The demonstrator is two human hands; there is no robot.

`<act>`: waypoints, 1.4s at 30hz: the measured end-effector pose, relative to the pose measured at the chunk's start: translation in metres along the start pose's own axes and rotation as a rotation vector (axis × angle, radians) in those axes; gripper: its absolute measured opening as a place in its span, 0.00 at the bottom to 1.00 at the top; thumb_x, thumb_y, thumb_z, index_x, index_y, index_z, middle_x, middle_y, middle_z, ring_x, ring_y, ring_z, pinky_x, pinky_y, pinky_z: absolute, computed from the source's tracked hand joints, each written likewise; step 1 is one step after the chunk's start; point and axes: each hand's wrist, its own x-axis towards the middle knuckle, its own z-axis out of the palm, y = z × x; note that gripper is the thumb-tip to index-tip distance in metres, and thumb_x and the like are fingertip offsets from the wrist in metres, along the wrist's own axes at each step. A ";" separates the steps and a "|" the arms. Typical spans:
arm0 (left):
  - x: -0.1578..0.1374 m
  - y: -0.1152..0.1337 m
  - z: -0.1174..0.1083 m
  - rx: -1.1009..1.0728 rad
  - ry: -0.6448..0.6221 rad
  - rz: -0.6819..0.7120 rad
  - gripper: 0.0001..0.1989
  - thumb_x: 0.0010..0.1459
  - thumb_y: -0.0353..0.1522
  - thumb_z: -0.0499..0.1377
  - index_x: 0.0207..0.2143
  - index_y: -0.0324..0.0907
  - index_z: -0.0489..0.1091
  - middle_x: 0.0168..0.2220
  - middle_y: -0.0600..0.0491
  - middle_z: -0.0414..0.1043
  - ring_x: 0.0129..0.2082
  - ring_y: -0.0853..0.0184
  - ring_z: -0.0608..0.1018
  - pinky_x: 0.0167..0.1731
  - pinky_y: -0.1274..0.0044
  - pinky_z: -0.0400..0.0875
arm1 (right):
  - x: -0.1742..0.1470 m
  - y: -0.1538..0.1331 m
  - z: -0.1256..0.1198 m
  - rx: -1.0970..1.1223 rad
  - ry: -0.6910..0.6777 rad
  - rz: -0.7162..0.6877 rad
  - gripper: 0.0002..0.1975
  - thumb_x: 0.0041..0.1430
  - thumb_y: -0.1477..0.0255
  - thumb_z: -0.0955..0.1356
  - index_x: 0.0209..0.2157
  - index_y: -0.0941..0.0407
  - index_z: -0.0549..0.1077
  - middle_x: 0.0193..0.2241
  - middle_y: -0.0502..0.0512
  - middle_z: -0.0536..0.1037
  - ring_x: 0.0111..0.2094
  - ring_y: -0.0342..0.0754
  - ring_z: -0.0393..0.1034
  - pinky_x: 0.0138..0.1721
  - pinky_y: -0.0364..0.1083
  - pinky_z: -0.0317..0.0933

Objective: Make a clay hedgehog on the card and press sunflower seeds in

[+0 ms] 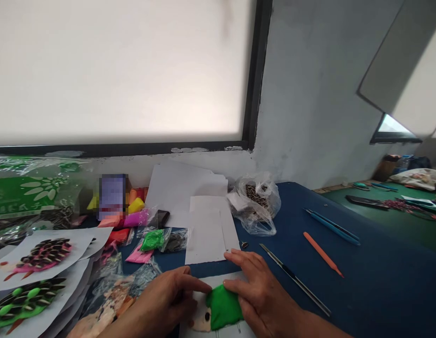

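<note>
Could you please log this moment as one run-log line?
left hand: fingertip at edge of green clay | right hand: touching clay's edge | clay: on white paper | orange tool: on blue table

Bench [365, 281], dark blue. Under both hands: one drawing sheet [225, 334]. Right of the right hand [262, 293]: slim metal tool [295, 279], orange pointed tool [322, 254], blue slender tool [333, 227]. Beyond the hands: white paper [205, 234], plastic bag of seeds [269, 192]. Beyond the left hand [168, 298]: colored clay packets [152, 240].
</note>
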 end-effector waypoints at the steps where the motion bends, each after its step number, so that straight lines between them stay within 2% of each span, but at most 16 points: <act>1: 0.000 0.001 -0.001 0.025 -0.014 -0.007 0.23 0.48 0.25 0.54 0.43 0.52 0.79 0.30 0.56 0.69 0.28 0.67 0.72 0.33 0.78 0.65 | 0.000 0.000 -0.001 0.004 -0.006 -0.006 0.15 0.61 0.72 0.61 0.45 0.56 0.76 0.62 0.66 0.64 0.63 0.62 0.55 0.59 0.65 0.53; 6: -0.001 -0.004 0.001 0.071 -0.010 -0.009 0.22 0.53 0.28 0.54 0.49 0.50 0.76 0.34 0.53 0.73 0.31 0.64 0.73 0.36 0.76 0.67 | -0.001 0.003 0.000 -0.016 0.028 0.001 0.21 0.58 0.76 0.60 0.52 0.54 0.72 0.63 0.68 0.61 0.64 0.62 0.54 0.58 0.67 0.55; 9: -0.001 -0.011 0.004 0.073 0.002 0.019 0.21 0.54 0.29 0.55 0.49 0.51 0.76 0.34 0.53 0.74 0.36 0.62 0.75 0.45 0.72 0.67 | 0.000 0.000 -0.005 -0.007 -0.018 -0.015 0.22 0.56 0.78 0.61 0.52 0.54 0.73 0.63 0.69 0.61 0.65 0.64 0.53 0.57 0.68 0.56; 11: -0.001 -0.015 0.006 0.071 0.011 0.031 0.21 0.55 0.30 0.56 0.49 0.53 0.76 0.35 0.53 0.75 0.38 0.60 0.76 0.48 0.71 0.65 | 0.003 -0.004 -0.011 0.016 -0.064 0.019 0.22 0.57 0.79 0.61 0.51 0.54 0.73 0.63 0.67 0.62 0.65 0.62 0.52 0.59 0.67 0.55; 16: -0.002 -0.016 0.008 0.066 0.030 0.033 0.19 0.59 0.34 0.55 0.50 0.54 0.76 0.38 0.52 0.75 0.38 0.59 0.76 0.41 0.73 0.68 | 0.008 -0.012 -0.022 0.048 -0.115 0.076 0.22 0.57 0.79 0.61 0.51 0.55 0.74 0.64 0.68 0.62 0.66 0.63 0.51 0.60 0.69 0.51; 20: -0.004 -0.016 0.007 0.068 0.030 0.017 0.18 0.59 0.35 0.55 0.50 0.53 0.76 0.39 0.51 0.75 0.38 0.60 0.75 0.39 0.75 0.68 | 0.008 -0.012 -0.023 0.052 -0.177 0.066 0.23 0.57 0.79 0.63 0.54 0.54 0.72 0.65 0.67 0.59 0.67 0.64 0.49 0.60 0.70 0.49; 22: -0.004 -0.015 0.007 0.077 0.023 0.022 0.19 0.59 0.35 0.54 0.51 0.53 0.75 0.39 0.52 0.75 0.37 0.61 0.75 0.39 0.76 0.68 | 0.006 -0.010 -0.022 0.064 -0.148 0.043 0.22 0.57 0.78 0.63 0.53 0.53 0.73 0.65 0.65 0.60 0.67 0.63 0.49 0.61 0.69 0.49; 27: -0.002 -0.007 0.002 0.126 -0.016 0.064 0.22 0.58 0.29 0.53 0.52 0.52 0.75 0.35 0.54 0.73 0.33 0.66 0.74 0.35 0.79 0.67 | 0.002 -0.009 -0.016 0.036 0.062 0.062 0.21 0.57 0.81 0.60 0.49 0.55 0.75 0.62 0.66 0.65 0.65 0.59 0.56 0.60 0.65 0.55; 31: 0.000 0.002 -0.004 0.184 -0.063 0.048 0.25 0.54 0.26 0.53 0.51 0.52 0.75 0.34 0.54 0.72 0.31 0.66 0.74 0.33 0.78 0.66 | 0.004 -0.009 -0.016 0.028 0.026 0.058 0.20 0.53 0.81 0.62 0.45 0.55 0.78 0.60 0.65 0.68 0.63 0.62 0.58 0.58 0.66 0.57; 34: 0.000 0.001 -0.003 0.183 -0.045 0.028 0.25 0.53 0.26 0.53 0.51 0.52 0.76 0.36 0.53 0.73 0.33 0.65 0.74 0.36 0.78 0.68 | 0.005 -0.009 -0.016 0.043 0.033 0.042 0.20 0.52 0.81 0.62 0.42 0.57 0.78 0.59 0.65 0.69 0.63 0.61 0.59 0.59 0.64 0.57; 39: -0.001 -0.005 0.000 0.189 -0.019 0.040 0.24 0.54 0.26 0.53 0.51 0.52 0.76 0.37 0.52 0.74 0.35 0.63 0.76 0.39 0.75 0.69 | 0.003 -0.007 -0.016 0.029 0.035 0.025 0.23 0.54 0.80 0.61 0.49 0.55 0.75 0.61 0.66 0.66 0.64 0.60 0.57 0.59 0.64 0.56; 42: -0.002 -0.002 -0.001 0.186 -0.023 0.030 0.26 0.53 0.25 0.53 0.51 0.54 0.76 0.35 0.53 0.74 0.36 0.62 0.77 0.41 0.74 0.69 | 0.002 -0.005 -0.014 0.020 0.026 -0.021 0.23 0.52 0.78 0.62 0.49 0.53 0.75 0.62 0.65 0.64 0.64 0.62 0.56 0.59 0.65 0.55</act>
